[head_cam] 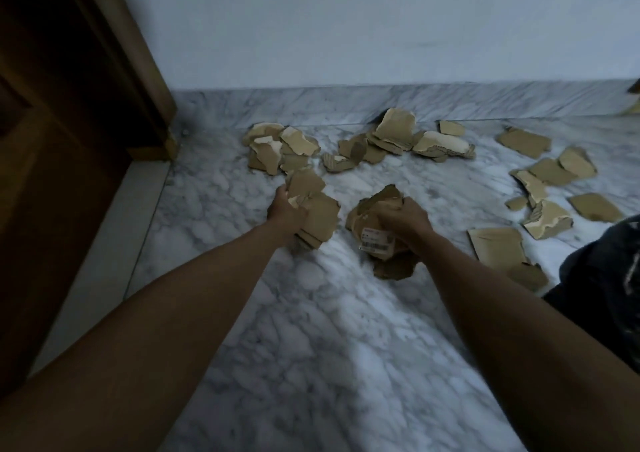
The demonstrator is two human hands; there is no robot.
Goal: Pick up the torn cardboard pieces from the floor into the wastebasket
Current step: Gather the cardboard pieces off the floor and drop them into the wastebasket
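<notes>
Too blurred to read — white label point(377, 239) on gripped cardboard; dark fabric point(602, 278) and a cardboard scrap point(634, 105) cut off at right edge.

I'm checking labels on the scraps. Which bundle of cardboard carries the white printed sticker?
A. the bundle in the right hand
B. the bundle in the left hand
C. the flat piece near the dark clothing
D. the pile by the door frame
A: the white sticker sits on the cardboard bundle gripped by the right hand; the left hand holds plain pieces.
</notes>
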